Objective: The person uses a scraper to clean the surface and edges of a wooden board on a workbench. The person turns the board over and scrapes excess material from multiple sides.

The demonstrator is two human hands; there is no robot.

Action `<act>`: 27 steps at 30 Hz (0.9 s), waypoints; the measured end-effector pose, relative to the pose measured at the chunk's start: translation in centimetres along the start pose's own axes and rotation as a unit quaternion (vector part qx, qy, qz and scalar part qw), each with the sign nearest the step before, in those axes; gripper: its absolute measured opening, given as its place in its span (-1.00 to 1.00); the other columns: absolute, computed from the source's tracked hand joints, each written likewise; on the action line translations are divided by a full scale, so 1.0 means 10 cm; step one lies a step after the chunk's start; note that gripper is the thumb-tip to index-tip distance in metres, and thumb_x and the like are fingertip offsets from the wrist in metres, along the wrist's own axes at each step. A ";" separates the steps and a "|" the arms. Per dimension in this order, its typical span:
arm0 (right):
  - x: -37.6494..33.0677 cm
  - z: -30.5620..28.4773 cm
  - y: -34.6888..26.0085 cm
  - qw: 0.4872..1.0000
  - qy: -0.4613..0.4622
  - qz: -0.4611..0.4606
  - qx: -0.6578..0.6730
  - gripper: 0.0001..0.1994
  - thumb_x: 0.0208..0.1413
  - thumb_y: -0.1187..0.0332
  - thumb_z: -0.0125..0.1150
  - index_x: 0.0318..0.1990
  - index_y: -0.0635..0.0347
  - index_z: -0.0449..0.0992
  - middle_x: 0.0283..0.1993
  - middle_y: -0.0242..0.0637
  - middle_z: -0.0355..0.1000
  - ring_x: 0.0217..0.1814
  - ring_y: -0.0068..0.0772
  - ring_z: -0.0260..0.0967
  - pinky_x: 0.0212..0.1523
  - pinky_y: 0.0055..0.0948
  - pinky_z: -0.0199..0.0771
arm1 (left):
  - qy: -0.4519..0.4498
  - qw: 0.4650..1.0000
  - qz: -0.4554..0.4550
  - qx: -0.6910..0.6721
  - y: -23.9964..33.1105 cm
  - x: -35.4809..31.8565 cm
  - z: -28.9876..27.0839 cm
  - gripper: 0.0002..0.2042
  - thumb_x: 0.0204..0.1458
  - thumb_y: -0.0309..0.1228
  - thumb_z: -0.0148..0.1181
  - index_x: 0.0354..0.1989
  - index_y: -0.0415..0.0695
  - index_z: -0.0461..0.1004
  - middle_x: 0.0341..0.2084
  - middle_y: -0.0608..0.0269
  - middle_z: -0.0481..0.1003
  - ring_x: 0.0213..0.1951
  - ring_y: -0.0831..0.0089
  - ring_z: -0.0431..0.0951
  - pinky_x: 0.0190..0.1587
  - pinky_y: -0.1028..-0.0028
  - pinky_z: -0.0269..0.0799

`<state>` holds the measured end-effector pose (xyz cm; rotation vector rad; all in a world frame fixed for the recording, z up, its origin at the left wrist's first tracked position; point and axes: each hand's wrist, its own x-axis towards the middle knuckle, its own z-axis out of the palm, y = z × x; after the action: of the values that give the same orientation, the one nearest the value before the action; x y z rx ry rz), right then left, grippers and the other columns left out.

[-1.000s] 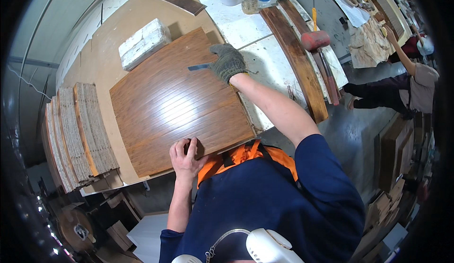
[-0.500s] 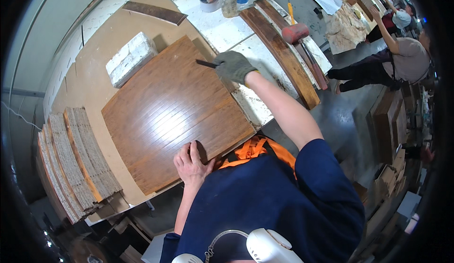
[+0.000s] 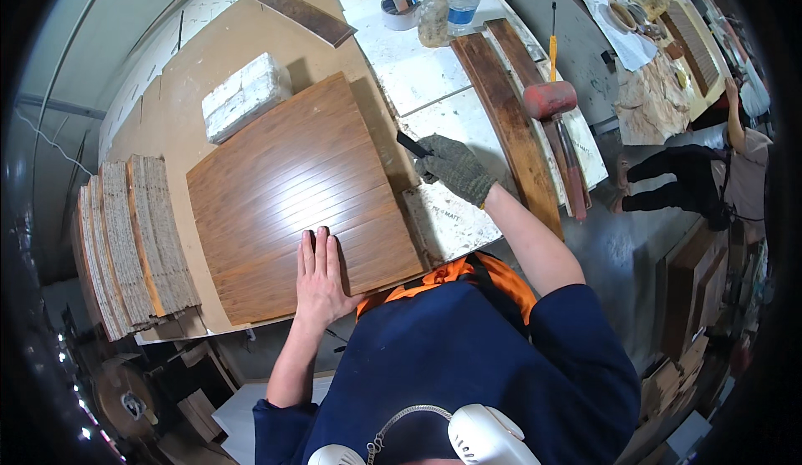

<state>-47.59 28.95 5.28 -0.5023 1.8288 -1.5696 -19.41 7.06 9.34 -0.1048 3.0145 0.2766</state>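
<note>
A brown wooden panel (image 3: 292,189) with grooved lines and a glossy sheen lies flat on the cardboard-covered table. My bare left hand (image 3: 322,285) rests on its near edge, fingers stretched out flat. In a grey-green work glove, my right hand (image 3: 455,168) is closed on a dark narrow tool (image 3: 408,142); its exact kind does not show. That hand hovers just right of the panel's right edge, the tool tip pointing up and left, apart from the panel. Behind the panel sits a white wrapped block (image 3: 246,97).
A stack of boards (image 3: 138,243) stands on the left. Wooden strips (image 3: 505,122), a red mallet (image 3: 550,100) and an orange-handled screwdriver (image 3: 553,51) lie on the right. Bottles (image 3: 433,18) and a tape roll (image 3: 399,11) stand at the back. Another person (image 3: 693,172) is off to the right.
My right hand has moved with the dark tool from over the panel's far right corner to beside its right edge, nearer me. My left fingers have straightened out flat on the panel.
</note>
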 end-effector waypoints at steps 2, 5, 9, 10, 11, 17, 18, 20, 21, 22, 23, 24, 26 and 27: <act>0.10 -0.06 -0.04 0.997 -0.012 0.008 -0.071 -0.73 0.27 0.37 0.13 0.05 0.30 0.48 -0.28 -0.26 0.49 -0.29 -0.51 0.42 -0.24 -0.43 0.50 | 0.001 1.000 0.008 0.007 0.04 0.06 0.00 0.27 -0.46 -0.04 0.59 0.45 -0.37 -0.05 0.46 -0.31 -0.05 0.49 -0.32 -0.14 0.49 -0.14 -0.20; 0.30 -0.11 -0.12 0.979 -0.019 -0.033 -0.199 -0.72 0.32 0.25 0.04 0.02 0.26 0.46 -0.22 -0.04 0.52 -0.16 -0.18 0.51 -0.04 -0.25 0.53 | 0.011 1.000 0.009 0.009 0.06 0.09 -0.01 0.25 -0.44 -0.04 0.57 0.44 -0.37 -0.04 0.46 -0.32 -0.04 0.49 -0.30 -0.12 0.50 -0.14 -0.19; 0.68 -0.15 -0.27 0.956 -0.029 -0.107 -0.273 -0.64 0.34 0.18 0.03 0.11 0.26 0.43 -0.07 0.05 0.54 -0.04 0.03 0.54 0.01 -0.11 0.53 | 0.001 1.000 -0.004 0.012 0.04 0.08 0.00 0.23 -0.49 -0.04 0.56 0.43 -0.36 0.04 0.46 -0.25 0.01 0.49 -0.28 -0.10 0.49 -0.13 -0.16; 0.80 -0.16 -0.30 0.955 -0.047 -0.086 -0.280 -0.61 0.35 0.16 0.04 0.14 0.27 0.43 0.00 0.06 0.53 0.02 0.06 0.52 0.06 -0.10 0.51 | 0.001 1.000 -0.007 0.008 0.03 0.08 0.01 0.23 -0.50 -0.04 0.56 0.43 -0.35 0.04 0.46 -0.24 0.02 0.49 -0.28 -0.09 0.49 -0.13 -0.15; 0.91 -0.18 -0.32 0.955 -0.057 -0.076 -0.282 -0.58 0.36 0.14 0.04 0.18 0.27 0.43 0.07 0.07 0.51 0.08 0.09 0.51 0.11 -0.08 0.50 | 0.001 1.000 -0.009 0.005 0.02 0.08 0.01 0.24 -0.52 -0.05 0.57 0.43 -0.34 0.05 0.46 -0.24 0.02 0.49 -0.28 -0.08 0.49 -0.13 -0.15; 1.58 -0.18 -0.25 0.945 -0.098 -0.110 -0.293 -0.52 0.31 0.18 0.17 0.28 0.26 0.39 0.07 -0.01 0.55 0.04 -0.20 0.54 0.13 -0.26 0.52 | 0.018 0.999 -0.011 -0.027 -0.01 0.07 0.05 0.23 -0.54 -0.07 0.58 0.43 -0.28 0.08 0.46 -0.21 0.03 0.49 -0.28 -0.06 0.49 -0.14 -0.12; 1.68 -0.15 -0.21 0.942 -0.102 -0.130 -0.292 -0.54 0.33 0.20 0.15 0.28 0.26 0.39 0.08 -0.01 0.55 0.05 -0.20 0.53 0.14 -0.27 0.52 | 0.018 0.999 -0.014 -0.035 -0.02 0.06 0.06 0.23 -0.54 -0.08 0.58 0.43 -0.27 0.08 0.46 -0.21 0.04 0.48 -0.28 -0.06 0.48 -0.14 -0.11; 1.85 -0.10 -0.13 0.945 -0.100 -0.145 -0.276 -0.57 0.36 0.24 0.10 0.29 0.26 0.39 0.12 -0.02 0.53 0.08 -0.17 0.53 0.17 -0.28 0.51 | 0.020 0.999 -0.017 -0.036 -0.02 0.06 0.06 0.22 -0.56 -0.09 0.58 0.43 -0.27 0.10 0.46 -0.20 0.04 0.48 -0.28 -0.04 0.48 -0.14 -0.09; 1.93 -0.09 -0.10 0.927 -0.086 -0.204 -0.302 -0.56 0.36 0.23 0.10 0.29 0.25 0.39 0.13 -0.03 0.53 0.08 -0.16 0.53 0.17 -0.27 0.51 | 0.015 0.999 -0.022 -0.036 -0.02 0.06 0.06 0.22 -0.56 -0.10 0.58 0.43 -0.27 0.10 0.46 -0.19 0.05 0.48 -0.28 -0.04 0.47 -0.15 -0.08; 2.01 -0.07 -0.07 0.904 -0.068 -0.266 -0.329 -0.56 0.36 0.22 0.10 0.29 0.25 0.39 0.13 -0.04 0.53 0.09 -0.15 0.52 0.17 -0.25 0.50 | 0.020 0.999 -0.015 -0.036 -0.03 0.06 0.05 0.23 -0.56 -0.09 0.58 0.43 -0.28 0.09 0.46 -0.22 0.05 0.48 -0.30 -0.03 0.47 -0.16 -0.07; 2.07 -0.06 -0.06 0.878 -0.059 -0.302 -0.367 -0.56 0.36 0.21 0.09 0.29 0.24 0.40 0.14 -0.05 0.53 0.10 -0.14 0.52 0.17 -0.24 0.50 | 0.016 0.999 -0.013 -0.034 -0.03 0.07 0.05 0.23 -0.55 -0.09 0.57 0.44 -0.30 0.08 0.45 -0.24 0.06 0.47 -0.31 -0.02 0.46 -0.17 -0.06; 2.13 -0.05 -0.05 0.884 -0.055 -0.323 -0.333 -0.61 0.36 0.20 0.08 0.23 0.19 0.48 0.08 -0.08 0.56 0.08 -0.08 0.52 0.14 -0.17 0.50 | 0.012 0.999 -0.013 -0.034 -0.03 0.07 0.04 0.24 -0.55 -0.08 0.57 0.44 -0.31 0.07 0.44 -0.26 0.07 0.47 -0.33 -0.02 0.46 -0.18 -0.05; 2.21 -0.06 -0.08 0.880 -0.050 -0.309 -0.358 -0.65 0.35 0.20 0.01 0.15 0.11 0.54 0.05 -0.09 0.57 0.09 -0.05 0.50 0.13 -0.14 0.49 | 0.015 0.999 -0.010 -0.038 -0.03 0.07 0.04 0.22 -0.54 -0.08 0.56 0.43 -0.32 0.09 0.43 -0.27 0.09 0.46 -0.34 0.01 0.44 -0.19 -0.03; 2.24 -0.06 -0.10 0.878 -0.043 -0.292 -0.378 -0.65 0.35 0.19 -0.03 0.12 0.08 0.57 0.04 -0.09 0.57 0.10 -0.04 0.49 0.13 -0.12 0.48 | 0.016 0.999 -0.009 -0.040 -0.04 0.07 0.04 0.21 -0.53 -0.08 0.56 0.43 -0.32 0.09 0.43 -0.27 0.10 0.45 -0.34 0.02 0.44 -0.19 -0.01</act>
<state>-63.95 14.16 1.02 -1.5742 2.3156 -1.0561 -20.07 6.74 8.82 -0.1438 3.0337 0.3972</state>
